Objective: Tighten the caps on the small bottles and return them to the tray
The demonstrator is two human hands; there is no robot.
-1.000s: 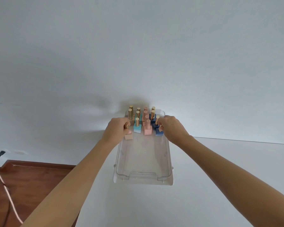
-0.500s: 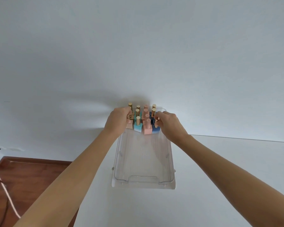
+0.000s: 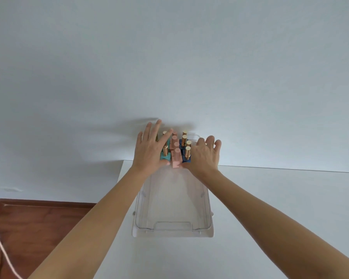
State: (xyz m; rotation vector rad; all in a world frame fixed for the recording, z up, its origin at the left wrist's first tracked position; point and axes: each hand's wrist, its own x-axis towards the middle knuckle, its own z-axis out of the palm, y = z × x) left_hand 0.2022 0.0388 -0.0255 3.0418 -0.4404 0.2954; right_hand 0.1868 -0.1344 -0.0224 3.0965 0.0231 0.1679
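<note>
Several small bottles stand packed at the far end of a clear plastic tray (image 3: 173, 228) on the white table. A pink bottle (image 3: 176, 160) is nearest, a teal bottle (image 3: 165, 156) with a gold cap to its left, a dark blue bottle (image 3: 186, 157) with a gold cap to its right. My left hand (image 3: 150, 150) lies flat with fingers spread against the left side of the group and hides the bottles there. My right hand (image 3: 205, 156) is spread against the right side. Neither hand grips a bottle.
The tray's near half holds nothing. The table (image 3: 270, 208) reaches the white wall just behind the bottles. Its left edge drops to a wooden floor (image 3: 28, 218) with a pinkish cable (image 3: 2, 252).
Both hands let go of the bottles they pinched and opened, fingers now spread flat on either side of the group. The bottles sit tighter together at the far end.
</note>
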